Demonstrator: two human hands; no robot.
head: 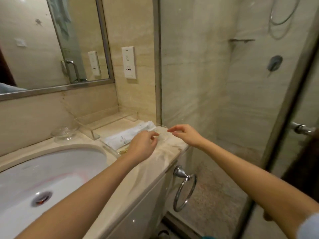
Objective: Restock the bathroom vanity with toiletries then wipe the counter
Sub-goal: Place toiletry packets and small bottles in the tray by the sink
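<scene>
Sink (51,169): white basin set into the left part of the surface (155,166), which is pale veined stone.
Glass dish (64,133): clear and lidded, behind the basin rim and well apart from both hands.
Acrylic riser (96,125): a clear step-shelf against the back wall, with nothing visible on it.
Sachets (127,135): a stack of flat white toiletry packets with small print on one face. They lie in a shallow clear tray (108,147) at the right back corner of the surface. Their long axis runs from near-left to far-right, towards the wall corner.
Left hand (143,147): over the tray's near-right side, just beside the sachets and the nearer of the two hands. The fingers are curled, thumb towards forefinger. It cannot be told whether they pinch anything.
Gap between hands: a faint clear shape, perhaps film or the tray's rim. It is too blurred to name.
Right hand (187,135): beyond the sachets' far end, by the shower glass. The fingertips are drawn loosely together and point left, so its grasp cannot be told either.
Towel ring (185,192): chrome, hanging empty on the vanity's side.
</scene>
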